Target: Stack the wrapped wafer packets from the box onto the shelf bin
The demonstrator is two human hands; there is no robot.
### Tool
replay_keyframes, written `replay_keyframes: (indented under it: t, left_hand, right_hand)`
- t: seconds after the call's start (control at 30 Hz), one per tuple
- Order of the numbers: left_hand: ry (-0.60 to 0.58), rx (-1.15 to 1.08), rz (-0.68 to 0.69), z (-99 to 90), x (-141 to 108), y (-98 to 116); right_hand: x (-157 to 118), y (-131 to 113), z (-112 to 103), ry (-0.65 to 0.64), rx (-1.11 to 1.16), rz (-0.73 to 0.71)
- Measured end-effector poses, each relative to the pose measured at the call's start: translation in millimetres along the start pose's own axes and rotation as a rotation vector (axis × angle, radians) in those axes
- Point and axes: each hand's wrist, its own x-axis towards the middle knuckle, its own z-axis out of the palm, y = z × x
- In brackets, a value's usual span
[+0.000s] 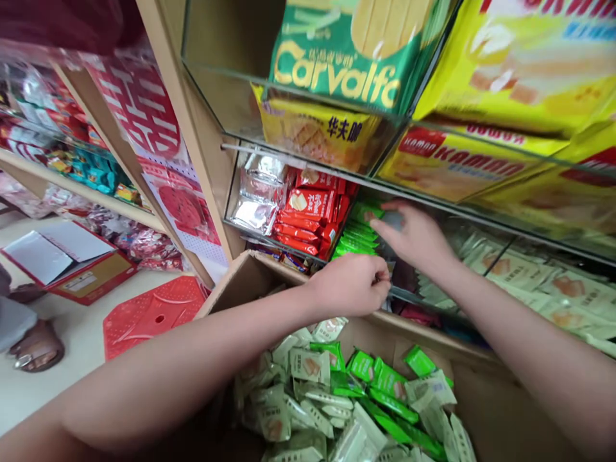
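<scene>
Both hands are at the low shelf: the right hand (pixel 411 234) reaches to the green stack (pixel 356 240) with fingers bent and thumb apart; I cannot tell if it grips a packet. The left hand (pixel 353 285) is curled like a fist above the edge of the box (pixel 486 385), and what it may hold is hidden.

The green stack lies left of the right hand, at its fingertips, and just beyond the left hand; so the right hand is the nearer one. Its packets overlap almost flat, and their long sides seem to run across the view.

Below the hands, the box of stiff brown cardboard contains loose green packets (pixel 387 378) and pale packets (pixel 308 366), thin, rectangular, with crimped ends and smooth shiny film. Beside the green stack, behind a clear divider, are red packets (pixel 308 215) and mirror-like silver packets (pixel 260 192).
</scene>
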Motion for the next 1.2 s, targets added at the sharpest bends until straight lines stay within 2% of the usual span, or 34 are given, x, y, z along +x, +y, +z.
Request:
replay_keyframes:
  t: [0.07,0.1,0.17,0.2,0.23,0.33,0.4,0.47,0.6,0.7,0.8,0.9,0.97,1.03,1.1,1.2]
  left_hand:
    - [0.013,-0.028,0.014,0.2,2,-1]
    - [0.014,-0.034,0.023,0.5,2,-1]
    - [0.01,-0.042,0.039,1.7,2,-2]
    - [0.007,-0.043,0.048,2.4,2,-2]
    - [0.006,-0.036,0.057,3.1,1,-2]
    - [0.024,0.002,0.078,3.6,-3,-1]
    - [0.028,0.007,0.071,1.9,-5,0]
    - [0.027,-0.018,0.059,-0.6,-8,1]
    - [-0.003,-0.07,0.086,-2.9,-11,3]
    - [-0.024,-0.142,0.104,-3.4,-12,3]
    - [-0.084,-0.375,0.07,-8.7,-13,4]
    - [-0.279,-0.694,0.021,-17.9,-13,5]
    - [-0.414,-0.801,0.018,-22.0,-13,5]
    - [-0.483,-0.813,0.031,-22.6,-12,5]
    - [-0.459,-0.799,0.028,-20.2,-11,6]
    - [-0.397,-0.829,-0.027,-15.2,-9,9]
  right_hand:
    - [-45,-15,-27,0.065,0.079,-0.226]
    - [-71,-19,-35,0.053,0.089,-0.348]
    - [-121,-17,-37,-0.147,0.051,-0.583]
    - [-143,-11,-29,-0.303,0.041,-0.602]
    - [-161,-2,-16,-0.464,0.004,-0.546]
    - [-186,27,34,-0.668,-0.11,-0.244]
    - [-186,37,61,-0.759,-0.171,-0.113]
    - [-181,38,76,-0.821,-0.222,-0.03]
    - [-175,28,76,-0.855,-0.258,-0.009]
    - [-166,15,54,-0.858,-0.252,-0.031]
    - [-151,-5,14,-0.741,-0.118,0.019]
    - [-134,-22,-28,-0.653,0.233,0.153]
    - [-124,-26,-47,-0.596,0.434,0.273]
    - [-113,-23,-56,-0.464,0.591,0.377]
    - [-105,-16,-57,-0.349,0.748,0.466]
    - [-99,-7,-53,-0.307,0.934,0.57]
